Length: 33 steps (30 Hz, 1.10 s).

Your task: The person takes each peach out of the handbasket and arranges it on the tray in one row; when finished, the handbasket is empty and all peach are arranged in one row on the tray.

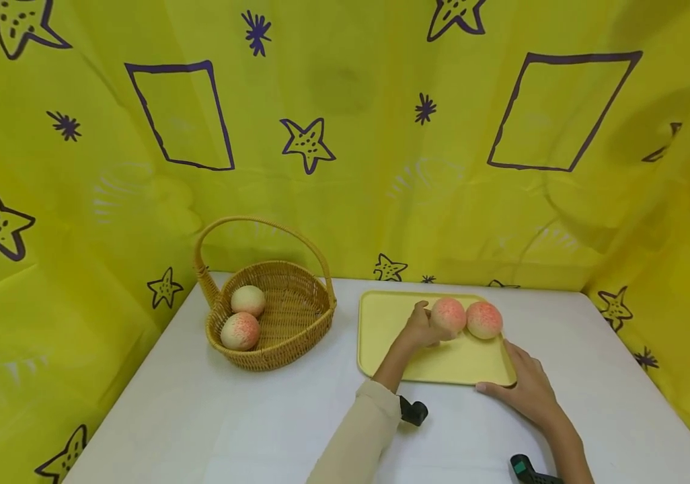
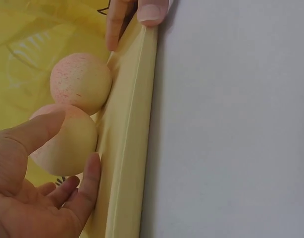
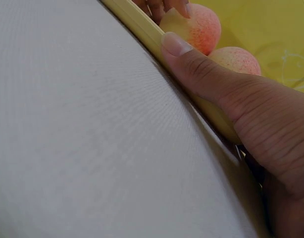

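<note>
Two pink-and-cream peaches are side by side on the yellow tray [image 1: 381,326]. My left hand [image 1: 424,331] reaches over the tray and holds the left peach [image 1: 448,314], its thumb on one side and its fingers around the other, as the left wrist view shows. The right peach [image 1: 485,320] sits against it, with no hand on it. At the tray's front right corner, my right hand [image 1: 529,386] grips the edge. Its thumb lies along the front rim in the right wrist view, and its other fingers are largely hidden there.
To the left on the white table [image 1: 248,417] stands a wicker basket [image 1: 287,356] with a tall arched handle [image 1: 260,222]. Inside, on its left side, lie a pale peach [image 1: 248,300] and a pinker peach [image 1: 240,331]. A yellow patterned curtain [image 1: 345,202] surrounds the table's back and sides.
</note>
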{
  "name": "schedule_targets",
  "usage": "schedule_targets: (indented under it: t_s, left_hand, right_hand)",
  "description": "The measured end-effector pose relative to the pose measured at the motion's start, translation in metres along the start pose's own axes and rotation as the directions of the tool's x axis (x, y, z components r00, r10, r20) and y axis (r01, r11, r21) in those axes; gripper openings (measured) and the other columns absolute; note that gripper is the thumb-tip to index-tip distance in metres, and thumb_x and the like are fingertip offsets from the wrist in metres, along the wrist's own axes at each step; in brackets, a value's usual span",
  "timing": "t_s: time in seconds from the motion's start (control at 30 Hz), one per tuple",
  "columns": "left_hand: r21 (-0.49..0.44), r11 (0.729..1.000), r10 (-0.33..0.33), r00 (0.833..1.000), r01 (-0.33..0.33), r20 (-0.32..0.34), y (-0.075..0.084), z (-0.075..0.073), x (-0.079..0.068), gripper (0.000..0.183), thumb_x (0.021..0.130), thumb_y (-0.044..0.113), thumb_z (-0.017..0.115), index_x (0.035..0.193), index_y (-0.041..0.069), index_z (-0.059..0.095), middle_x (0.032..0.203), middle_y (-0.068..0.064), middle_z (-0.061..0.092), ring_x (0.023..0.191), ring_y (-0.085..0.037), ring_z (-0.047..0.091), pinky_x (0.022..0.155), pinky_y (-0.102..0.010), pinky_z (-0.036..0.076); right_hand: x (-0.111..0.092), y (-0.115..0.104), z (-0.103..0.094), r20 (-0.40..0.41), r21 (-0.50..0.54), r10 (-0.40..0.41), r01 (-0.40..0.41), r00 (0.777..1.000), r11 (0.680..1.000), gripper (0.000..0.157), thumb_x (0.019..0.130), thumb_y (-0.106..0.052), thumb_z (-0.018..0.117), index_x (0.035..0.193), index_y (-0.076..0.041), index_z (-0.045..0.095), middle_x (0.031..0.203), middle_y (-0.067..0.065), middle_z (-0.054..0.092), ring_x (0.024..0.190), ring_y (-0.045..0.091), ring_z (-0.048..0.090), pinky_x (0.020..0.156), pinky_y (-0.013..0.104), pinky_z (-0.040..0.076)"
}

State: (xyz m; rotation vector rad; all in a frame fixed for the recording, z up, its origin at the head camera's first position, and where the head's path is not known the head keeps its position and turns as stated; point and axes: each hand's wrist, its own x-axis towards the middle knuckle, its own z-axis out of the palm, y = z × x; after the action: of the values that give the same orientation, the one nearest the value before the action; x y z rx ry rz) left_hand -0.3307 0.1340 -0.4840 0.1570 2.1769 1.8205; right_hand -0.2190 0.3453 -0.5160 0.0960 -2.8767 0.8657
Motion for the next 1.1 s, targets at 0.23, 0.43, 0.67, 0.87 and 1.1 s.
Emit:
schedule_targets:
  t_s: [0.23, 0.43, 0.67, 0.87, 1.1]
  left_hand:
    - [-0.061, 0.998, -0.017, 1.0, 0.019, 0.019, -0.005, -0.007, -0.011, 0.087, 0.077, 0.004, 0.08, 0.147, 0.007, 0.029, 0.131, -0.011, 0.05, 0.092, -0.023, 0.061, 0.075, -0.034, 0.058]
    - [-0.098, 0.994, -0.036, 0.998, 0.041, 0.052, -0.009, -0.014, -0.022, 0.079, 0.08, 0.007, 0.079, 0.145, 0.01, 0.034, 0.139, -0.012, 0.047, 0.094, -0.032, 0.066, 0.081, -0.036, 0.057]
    - [-0.109, 0.994, -0.008, 0.995, 0.019, 0.098, -0.009, -0.03, -0.042, 0.062, 0.084, 0.014, 0.077, 0.137, 0.011, 0.046, 0.134, -0.015, 0.049, 0.118, -0.029, 0.055, 0.088, -0.042, 0.055]
    - [-0.09, 0.996, 0.012, 0.994, -0.002, 0.106, -0.005, -0.052, -0.059, 0.055, 0.086, 0.021, 0.075, 0.135, 0.011, 0.052, 0.137, -0.017, 0.049, 0.116, -0.03, 0.057, 0.092, -0.047, 0.052]
    - [-0.1, 0.993, 0.076, 0.992, -0.065, 0.101, -0.003, -0.083, -0.075, 0.053, 0.089, 0.026, 0.072, 0.135, 0.011, 0.053, 0.141, -0.017, 0.046, 0.115, -0.026, 0.059, 0.097, -0.043, 0.05]
  right_hand:
    - [-0.002, -0.002, 0.002, 0.0, 0.0, 0.001, -0.001, 1.0, 1.0, 0.111, 0.078, -0.052, 0.076, 0.156, -0.004, 0.013, 0.148, 0.035, 0.029, 0.128, 0.056, 0.029, 0.097, 0.07, 0.029]
    - [-0.002, 0.0, 0.002, -0.003, -0.012, -0.006, 0.006, 1.0, 1.0, 0.111, 0.078, -0.051, 0.076, 0.156, -0.003, 0.013, 0.148, 0.036, 0.03, 0.128, 0.056, 0.03, 0.096, 0.071, 0.029]
    - [-0.001, -0.002, 0.0, 0.001, -0.01, -0.01, 0.01, 1.0, 1.0, 0.112, 0.078, -0.051, 0.076, 0.156, -0.002, 0.013, 0.148, 0.036, 0.03, 0.127, 0.055, 0.031, 0.095, 0.069, 0.03]
    - [-0.002, -0.003, 0.0, 0.007, -0.015, -0.004, 0.004, 1.0, 1.0, 0.112, 0.078, -0.051, 0.076, 0.156, -0.002, 0.013, 0.147, 0.036, 0.029, 0.127, 0.056, 0.03, 0.095, 0.07, 0.03]
    - [0.0, -0.001, 0.0, 0.008, -0.01, -0.012, 0.012, 1.0, 1.0, 0.112, 0.078, -0.05, 0.077, 0.156, -0.003, 0.011, 0.147, 0.037, 0.03, 0.127, 0.059, 0.029, 0.096, 0.072, 0.028]
